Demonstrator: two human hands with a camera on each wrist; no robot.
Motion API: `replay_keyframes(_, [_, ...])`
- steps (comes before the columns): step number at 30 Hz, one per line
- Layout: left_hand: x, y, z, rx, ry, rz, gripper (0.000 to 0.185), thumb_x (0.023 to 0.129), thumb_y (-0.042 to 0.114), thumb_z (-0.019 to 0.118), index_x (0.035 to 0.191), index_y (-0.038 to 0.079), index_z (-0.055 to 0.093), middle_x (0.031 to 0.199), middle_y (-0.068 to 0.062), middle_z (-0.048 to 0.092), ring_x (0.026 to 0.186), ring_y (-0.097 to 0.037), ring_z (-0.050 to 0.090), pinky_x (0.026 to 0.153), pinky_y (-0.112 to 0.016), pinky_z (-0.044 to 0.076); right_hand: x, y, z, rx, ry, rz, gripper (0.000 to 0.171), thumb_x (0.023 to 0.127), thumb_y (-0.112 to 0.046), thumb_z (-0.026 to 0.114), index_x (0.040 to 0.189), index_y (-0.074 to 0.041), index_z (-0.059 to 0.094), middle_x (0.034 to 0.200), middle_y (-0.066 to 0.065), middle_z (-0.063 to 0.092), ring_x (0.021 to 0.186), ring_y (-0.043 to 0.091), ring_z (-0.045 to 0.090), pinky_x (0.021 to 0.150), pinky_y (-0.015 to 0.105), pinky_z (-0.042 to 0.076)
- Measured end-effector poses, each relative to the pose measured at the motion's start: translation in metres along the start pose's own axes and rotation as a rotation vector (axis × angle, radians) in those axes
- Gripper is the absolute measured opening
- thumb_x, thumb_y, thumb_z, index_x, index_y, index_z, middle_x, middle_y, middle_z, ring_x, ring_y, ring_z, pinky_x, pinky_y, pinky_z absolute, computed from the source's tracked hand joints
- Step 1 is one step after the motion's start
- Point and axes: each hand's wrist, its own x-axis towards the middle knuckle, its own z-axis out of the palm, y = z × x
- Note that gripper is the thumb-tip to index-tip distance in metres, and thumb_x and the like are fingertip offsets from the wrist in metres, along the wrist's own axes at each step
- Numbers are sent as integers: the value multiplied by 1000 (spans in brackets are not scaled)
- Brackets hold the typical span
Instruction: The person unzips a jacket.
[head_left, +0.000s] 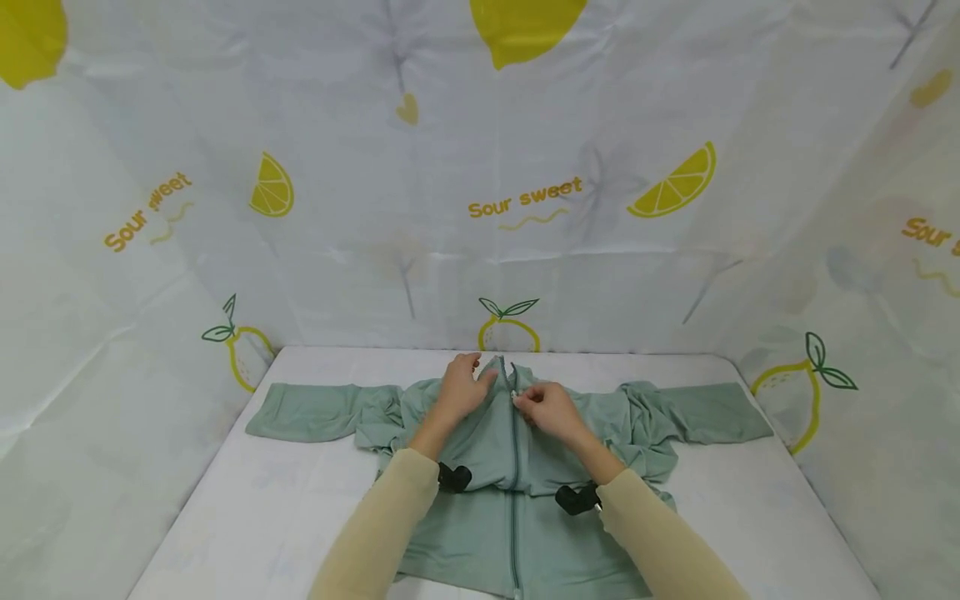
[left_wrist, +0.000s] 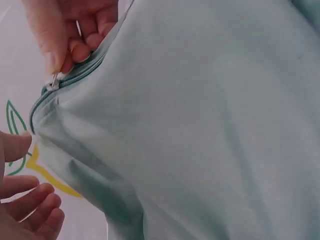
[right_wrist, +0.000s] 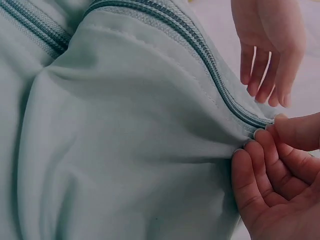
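Right hand [head_left: 551, 410] pinching the small silver zipper pull [left_wrist: 54, 81] near the collar of the pale green zip-front jacket [head_left: 480, 500] lying on the white table [head_left: 247, 500], left hand [head_left: 459, 390] resting beside, fingers relaxed

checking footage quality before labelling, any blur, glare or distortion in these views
Head view: even, soft light, no glare, faint shadows under the jacket; wide-angle bending at the edges. Left wrist view: right hand and zipper pull slightly soft, close fabric fills the frame. Right wrist view: zipper teeth fairly sharp, left hand a little blurred.
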Motion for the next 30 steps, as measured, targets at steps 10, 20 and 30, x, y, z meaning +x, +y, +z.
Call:
replay_keyframes(10, [-11,5,7,-161,-204,-37,27,105,26,60,104,3,75,96,-8,70,82,-18,60,73,-35,50,-1,-5,-4,10,5,-21,17,100,-9,65,89,2,72,77,6,67,67,14,61,65,31,53])
replay_keyframes(20, [-7,-3,5,-338,39,-139,18,100,14,64,94,1,74,90,-8,68,78,-19,60,70,-36,51,-10,0,1,-14,-60,-22,19,100,-10,64,84,-1,70,70,3,62,65,14,58,62,31,51])
replay_keyframes(30, [-12,-9,-5,-235,40,-217,28,104,26,61,104,1,74,95,-9,69,84,-23,62,75,-41,52,-19,1,-6,-28,-107,-57,20,100,-9,62,84,1,69,69,4,60,63,16,55,63,33,50])
